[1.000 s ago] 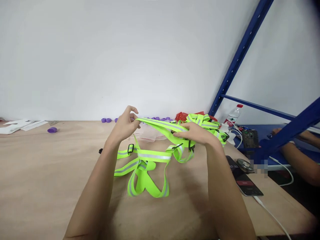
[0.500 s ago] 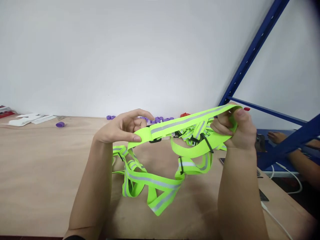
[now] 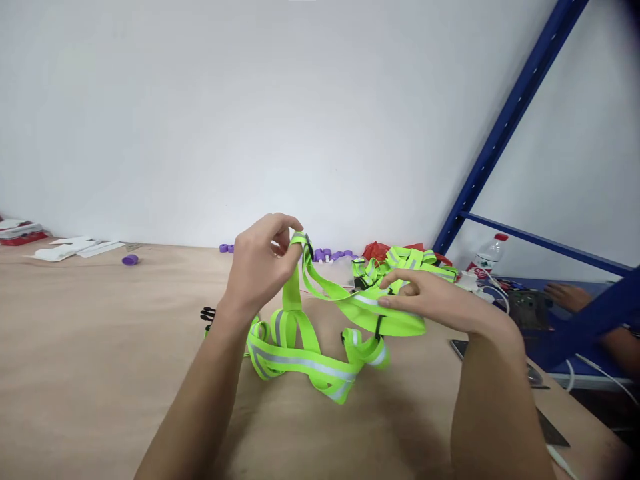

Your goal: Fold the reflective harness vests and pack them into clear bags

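Observation:
A neon-yellow reflective vest made of elastic straps with grey stripes hangs in loops between my hands, its lower part near the tabletop. My left hand pinches one strap between thumb and fingers, close to a black slider. My right hand holds another stretch of strap between thumb and fingertips, and a loop droops below it with a black slider. A black buckle end shows just left of my left forearm. Part of the vest is hidden behind that forearm.
More reflective straps lie piled behind my right hand, beside red plastic. Purple rolls line the back of the wooden table. White papers lie far left. A bottle, blue frame and another person's hand are right.
My hands have come closer together, and the strap stretched between them now sags. My right hand has moved left and down, turning over. The view has shifted slightly.

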Available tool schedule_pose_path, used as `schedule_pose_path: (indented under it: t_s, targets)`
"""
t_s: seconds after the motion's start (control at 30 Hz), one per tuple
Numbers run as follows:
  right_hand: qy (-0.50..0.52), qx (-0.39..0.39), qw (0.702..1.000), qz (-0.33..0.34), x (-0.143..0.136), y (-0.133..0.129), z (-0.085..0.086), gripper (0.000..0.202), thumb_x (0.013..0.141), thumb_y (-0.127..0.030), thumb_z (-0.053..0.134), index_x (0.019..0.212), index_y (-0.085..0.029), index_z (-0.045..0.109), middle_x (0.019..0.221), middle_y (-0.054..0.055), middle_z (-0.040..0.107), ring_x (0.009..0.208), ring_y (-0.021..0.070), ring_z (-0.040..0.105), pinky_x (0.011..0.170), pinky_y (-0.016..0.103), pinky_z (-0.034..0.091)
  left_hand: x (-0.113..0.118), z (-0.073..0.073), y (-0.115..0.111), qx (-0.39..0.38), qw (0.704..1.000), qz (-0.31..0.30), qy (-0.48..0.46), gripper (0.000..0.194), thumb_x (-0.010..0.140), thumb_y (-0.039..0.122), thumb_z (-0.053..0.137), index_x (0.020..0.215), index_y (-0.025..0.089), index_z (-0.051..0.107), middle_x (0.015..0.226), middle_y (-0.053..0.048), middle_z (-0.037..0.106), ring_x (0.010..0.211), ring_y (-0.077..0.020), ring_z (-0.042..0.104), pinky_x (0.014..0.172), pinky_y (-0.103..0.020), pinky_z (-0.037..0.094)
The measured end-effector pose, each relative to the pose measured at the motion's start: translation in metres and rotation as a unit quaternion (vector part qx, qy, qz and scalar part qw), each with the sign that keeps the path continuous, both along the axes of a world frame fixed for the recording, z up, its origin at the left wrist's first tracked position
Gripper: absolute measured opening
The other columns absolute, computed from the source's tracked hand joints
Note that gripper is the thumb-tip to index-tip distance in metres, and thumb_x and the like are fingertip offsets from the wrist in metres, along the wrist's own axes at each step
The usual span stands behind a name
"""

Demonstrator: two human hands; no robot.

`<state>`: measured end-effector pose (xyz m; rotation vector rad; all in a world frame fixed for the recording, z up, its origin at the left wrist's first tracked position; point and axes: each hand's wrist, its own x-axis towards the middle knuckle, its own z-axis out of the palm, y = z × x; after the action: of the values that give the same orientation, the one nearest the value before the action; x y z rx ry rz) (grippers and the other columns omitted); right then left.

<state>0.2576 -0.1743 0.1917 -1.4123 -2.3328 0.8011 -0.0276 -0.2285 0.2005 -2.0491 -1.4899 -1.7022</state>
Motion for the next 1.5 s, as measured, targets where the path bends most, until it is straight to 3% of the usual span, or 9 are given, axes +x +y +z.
schedule_pose_path:
  t_s: [0.13, 0.27, 0.4, 0.53, 0.8, 0.97, 1.07, 1.33, 1.5]
  targets:
    - [0.119, 0.008, 0.993, 0.023, -0.021, -0.006, 0.001, 0.051, 0.081, -0.056, 0.070, 0.119, -0.023, 0.061, 0.093, 0.007, 0.071, 0.078, 0.0223, 0.067, 0.063, 0.032, 0.049, 0.023, -0.005, 0.000, -0.071, 0.994, -0.070, -0.042, 0.015, 0.080, 0.016, 0.055, 0.093, 0.022, 0.051, 0.083, 0.000, 0.061, 0.072, -0.0149, 0.060, 0.060, -0.025, 0.046]
    - [0.285, -0.021, 0.952, 0.109, -0.046, -0.013, -0.002, 0.066, 0.078, -0.045, 0.076, 0.134, -0.025, 0.049, 0.123, 0.011, 0.066, 0.103, 0.0243, 0.068, 0.085, 0.039, 0.056, 0.042, -0.016, 0.004, -0.112, 0.986, -0.118, -0.019, 0.022, 0.078, 0.011, 0.053, 0.092, 0.024, 0.043, 0.074, 0.005, 0.051, 0.061, -0.0116, 0.049, 0.055, -0.024, 0.037]
    - [0.307, 0.002, 0.940, 0.145, -0.061, -0.017, -0.004, 0.049, 0.081, -0.034, 0.073, 0.125, -0.024, 0.055, 0.106, 0.006, 0.070, 0.093, 0.0200, 0.069, 0.083, 0.036, 0.056, 0.047, -0.020, 0.006, -0.117, 0.983, -0.141, 0.010, 0.038, 0.069, 0.004, 0.053, 0.099, 0.024, 0.044, 0.081, 0.004, 0.054, 0.067, -0.0126, 0.051, 0.058, -0.024, 0.037]
    - [0.342, 0.107, 0.930, 0.086, -0.050, -0.013, -0.001, 0.025, 0.079, -0.026, 0.071, 0.102, -0.022, 0.064, 0.100, 0.005, 0.068, 0.091, 0.0200, 0.066, 0.073, 0.030, 0.052, 0.034, -0.017, 0.009, -0.142, 0.978, -0.143, 0.051, 0.032, 0.076, 0.005, 0.051, 0.102, 0.024, 0.047, 0.080, 0.003, 0.060, 0.070, -0.0149, 0.056, 0.063, -0.026, 0.040]
    - [0.575, 0.180, 0.795, -0.068, -0.011, -0.010, 0.012, 0.024, 0.074, -0.020, 0.069, 0.097, -0.027, 0.063, 0.074, -0.002, 0.055, 0.053, 0.0134, 0.050, 0.047, 0.029, 0.040, 0.013, -0.010, 0.016, -0.232, 0.965, -0.014, 0.124, 0.016, 0.079, 0.017, 0.051, 0.092, 0.022, 0.057, 0.095, -0.005, 0.068, 0.083, -0.0241, 0.062, 0.066, -0.032, 0.042]
    - [0.564, 0.194, 0.801, -0.037, -0.013, -0.011, 0.012, 0.023, 0.077, -0.026, 0.070, 0.098, -0.028, 0.060, 0.076, -0.003, 0.054, 0.047, 0.0122, 0.048, 0.043, 0.030, 0.038, 0.016, -0.009, 0.016, -0.324, 0.925, 0.099, 0.174, 0.027, 0.083, 0.045, 0.055, 0.098, 0.023, 0.060, 0.074, -0.005, 0.067, 0.069, -0.0273, 0.062, 0.058, -0.032, 0.034]
    - [0.567, 0.205, 0.797, -0.027, -0.015, -0.012, 0.011, 0.022, 0.075, -0.027, 0.072, 0.094, -0.026, 0.062, 0.076, -0.003, 0.053, 0.045, 0.0098, 0.042, 0.038, 0.027, 0.032, 0.014, -0.007, 0.016, -0.347, 0.926, 0.083, 0.126, 0.031, 0.083, 0.050, 0.056, 0.096, 0.023, 0.062, 0.071, -0.004, 0.069, 0.068, -0.0265, 0.064, 0.059, -0.032, 0.036]
    - [0.553, 0.188, 0.811, -0.024, -0.020, -0.014, 0.012, 0.026, 0.075, -0.027, 0.074, 0.098, -0.024, 0.062, 0.078, -0.003, 0.054, 0.044, 0.0071, 0.041, 0.037, 0.025, 0.026, 0.008, -0.015, 0.027, -0.343, 0.931, -0.084, -0.093, 0.025, 0.078, 0.038, 0.070, 0.094, 0.021, 0.060, 0.070, -0.002, 0.071, 0.063, -0.0188, 0.065, 0.060, -0.028, 0.045]
    - [0.402, 0.174, 0.897, -0.062, -0.014, -0.002, 0.005, 0.034, 0.076, -0.039, 0.076, 0.104, -0.024, 0.064, 0.081, -0.001, 0.060, 0.054, 0.0104, 0.049, 0.045, 0.024, 0.034, 0.009, -0.018, 0.032, -0.297, 0.871, -0.292, -0.262, 0.031, 0.077, 0.034, 0.079, 0.097, 0.020, 0.060, 0.064, 0.003, 0.064, 0.050, -0.0087, 0.053, 0.050, -0.021, 0.039]
